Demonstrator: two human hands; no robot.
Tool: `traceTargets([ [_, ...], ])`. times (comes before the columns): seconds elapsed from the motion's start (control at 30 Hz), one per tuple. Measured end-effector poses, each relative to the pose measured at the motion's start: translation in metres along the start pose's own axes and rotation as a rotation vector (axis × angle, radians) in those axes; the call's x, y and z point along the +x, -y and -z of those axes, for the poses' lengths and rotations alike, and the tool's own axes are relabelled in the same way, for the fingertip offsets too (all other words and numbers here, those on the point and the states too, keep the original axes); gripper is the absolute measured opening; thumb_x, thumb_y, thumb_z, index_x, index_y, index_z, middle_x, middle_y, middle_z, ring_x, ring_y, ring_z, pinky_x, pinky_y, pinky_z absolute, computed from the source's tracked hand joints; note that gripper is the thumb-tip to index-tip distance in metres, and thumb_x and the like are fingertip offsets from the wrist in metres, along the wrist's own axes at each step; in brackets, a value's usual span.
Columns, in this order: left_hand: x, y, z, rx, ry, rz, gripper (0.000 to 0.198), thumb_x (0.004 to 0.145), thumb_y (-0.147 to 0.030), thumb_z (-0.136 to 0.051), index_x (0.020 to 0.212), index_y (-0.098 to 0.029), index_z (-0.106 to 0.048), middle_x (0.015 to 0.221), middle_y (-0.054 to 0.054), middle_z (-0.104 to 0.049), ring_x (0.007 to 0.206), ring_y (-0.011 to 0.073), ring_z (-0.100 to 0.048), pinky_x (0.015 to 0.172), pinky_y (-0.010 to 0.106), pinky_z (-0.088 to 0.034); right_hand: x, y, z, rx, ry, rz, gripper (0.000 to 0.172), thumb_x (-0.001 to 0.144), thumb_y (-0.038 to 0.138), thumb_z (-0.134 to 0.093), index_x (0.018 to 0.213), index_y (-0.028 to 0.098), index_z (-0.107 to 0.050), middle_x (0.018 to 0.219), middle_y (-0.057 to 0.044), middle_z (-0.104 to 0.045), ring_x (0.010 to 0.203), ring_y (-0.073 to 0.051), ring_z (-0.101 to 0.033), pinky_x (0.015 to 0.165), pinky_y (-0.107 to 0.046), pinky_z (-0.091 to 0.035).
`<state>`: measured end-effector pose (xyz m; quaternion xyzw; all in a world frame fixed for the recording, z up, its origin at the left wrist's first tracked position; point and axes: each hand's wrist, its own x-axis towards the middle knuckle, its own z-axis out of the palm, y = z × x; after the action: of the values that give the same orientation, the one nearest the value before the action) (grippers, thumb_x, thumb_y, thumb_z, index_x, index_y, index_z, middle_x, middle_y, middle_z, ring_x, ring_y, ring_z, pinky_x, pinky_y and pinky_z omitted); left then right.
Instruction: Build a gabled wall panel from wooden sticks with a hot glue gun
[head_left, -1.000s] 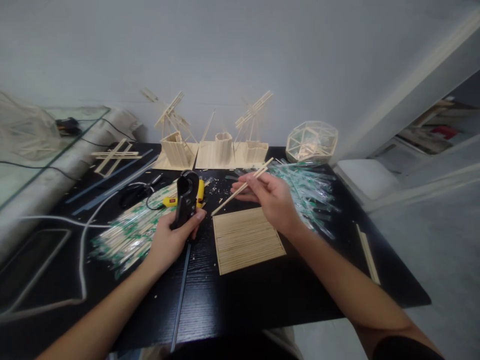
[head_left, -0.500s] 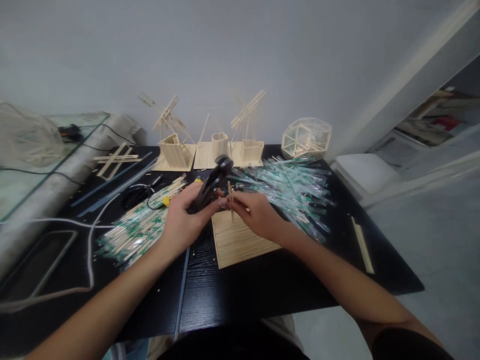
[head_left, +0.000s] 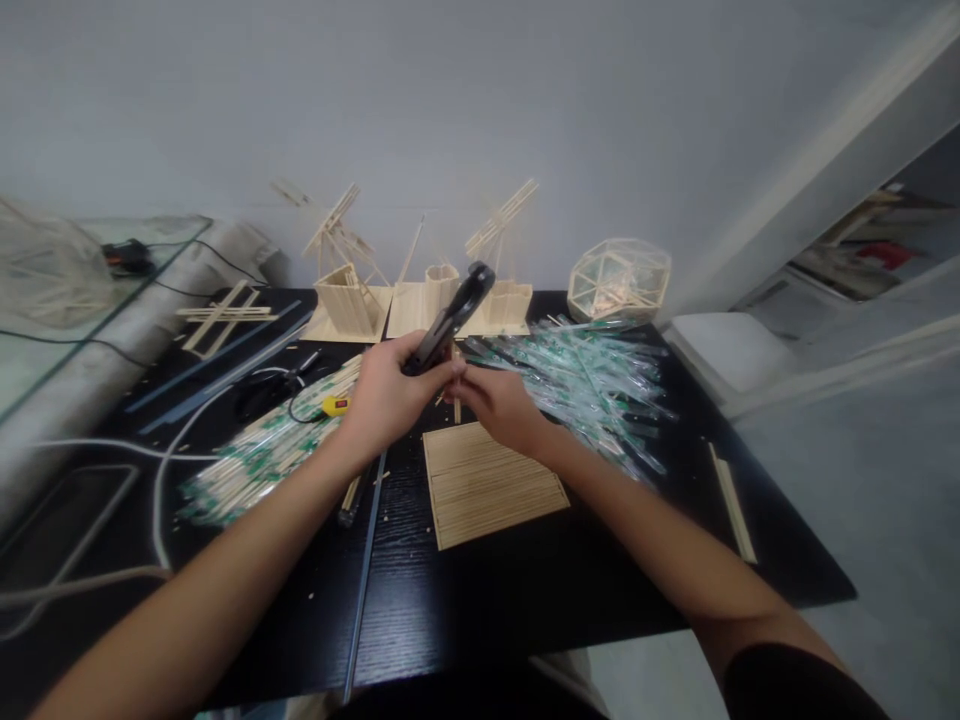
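Note:
My left hand (head_left: 390, 400) is closed round a black cutter tool (head_left: 452, 315), lifted above the black table (head_left: 487, 590) with its head pointing up and to the right. My right hand (head_left: 499, 408) meets it from the right, pinching a thin wooden stick (head_left: 457, 405) held about upright at the tool's jaws. Just below both hands lies a flat mat of glued wooden sticks (head_left: 487, 482).
A heap of clear green-printed wrappers (head_left: 592, 375) lies right of the hands; wrapped sticks (head_left: 262, 455) lie to the left. Stick windmill models (head_left: 420, 275) and a clear faceted bowl (head_left: 619, 280) stand at the back. A yellow glue gun (head_left: 334, 405), cables and a thin rod (head_left: 364, 580) are nearby.
My left hand has lifted the cutter off the table and swung it right and up. My right hand has turned its stick from slanted to about upright and brought it to the tool.

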<state>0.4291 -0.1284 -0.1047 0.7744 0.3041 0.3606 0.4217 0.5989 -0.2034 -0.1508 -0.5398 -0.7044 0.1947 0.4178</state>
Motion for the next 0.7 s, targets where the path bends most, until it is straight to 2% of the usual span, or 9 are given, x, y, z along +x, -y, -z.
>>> traceTargets([
  [0.13,0.000,0.006,0.001,0.005,-0.013,0.006,0.016,0.082,-0.033,-0.076,0.082,-0.018,-0.073,0.073,-0.002,-0.068,0.071,0.0158,-0.061,0.070,0.029,-0.047,-0.003,-0.010,-0.005,0.014,0.003,-0.035,0.023,0.101,0.036,-0.062,0.086,0.019,-0.068,0.077,-0.001,-0.071,0.072,-0.016,-0.063,0.073,-0.029,-0.044],
  [0.33,-0.003,0.003,-0.002,0.015,-0.021,-0.010,0.016,0.082,-0.033,-0.076,0.085,-0.018,-0.075,0.073,-0.002,-0.069,0.072,0.0155,-0.061,0.070,0.029,-0.047,-0.007,-0.021,-0.007,0.075,0.071,-0.074,0.014,0.098,0.032,-0.067,0.092,0.022,-0.075,0.091,-0.003,-0.080,0.080,-0.017,-0.072,0.077,-0.029,-0.049],
  [0.57,-0.006,0.005,-0.006,0.030,-0.043,-0.009,0.017,0.082,-0.035,-0.077,0.082,-0.019,-0.072,0.074,-0.002,-0.067,0.071,0.0152,-0.060,0.070,0.029,-0.047,-0.011,-0.022,-0.011,0.066,0.042,-0.070,0.019,0.098,0.033,-0.066,0.085,0.023,-0.075,0.091,-0.002,-0.082,0.080,-0.017,-0.073,0.077,-0.029,-0.051],
  [0.7,-0.007,0.000,0.004,0.121,-0.027,-0.020,0.023,0.089,-0.043,-0.070,0.089,-0.020,-0.072,0.078,0.000,-0.070,0.075,0.0173,-0.063,0.072,0.030,-0.048,-0.010,-0.020,-0.011,0.059,0.028,-0.069,0.016,0.098,0.031,-0.066,0.089,0.022,-0.075,0.090,-0.002,-0.081,0.081,-0.017,-0.073,0.077,-0.030,-0.050],
])
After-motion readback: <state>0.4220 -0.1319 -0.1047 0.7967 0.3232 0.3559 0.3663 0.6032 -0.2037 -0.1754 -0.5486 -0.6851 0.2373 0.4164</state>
